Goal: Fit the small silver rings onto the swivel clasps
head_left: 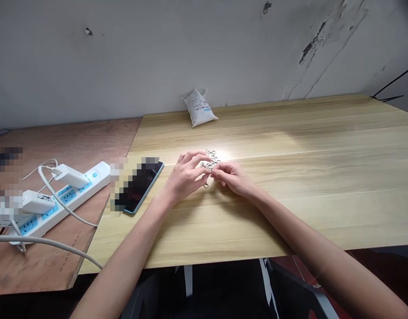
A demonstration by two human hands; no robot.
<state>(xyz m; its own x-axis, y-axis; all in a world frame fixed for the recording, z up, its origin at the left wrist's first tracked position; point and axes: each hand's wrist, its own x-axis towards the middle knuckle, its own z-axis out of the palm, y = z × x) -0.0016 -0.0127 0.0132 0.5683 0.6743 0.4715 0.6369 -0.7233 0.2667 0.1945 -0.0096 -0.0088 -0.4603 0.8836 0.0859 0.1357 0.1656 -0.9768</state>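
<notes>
Over the wooden table, my left hand and my right hand meet with their fingertips close together. Thumb and index finger of each are pinched on a small metal piece, which looks like a ring and is mostly covered by the fingers. One metal ring shows just below my left thumb; whether it hangs or lies on the table I cannot tell. Right behind the fingertips is a loose cluster of small silvery metal rings, partly hidden by my left fingers.
A phone lies left of my left hand. Farther left, a white power strip with plugged-in chargers and cables rests on a brown board. A white plastic packet stands at the back, near the grey wall.
</notes>
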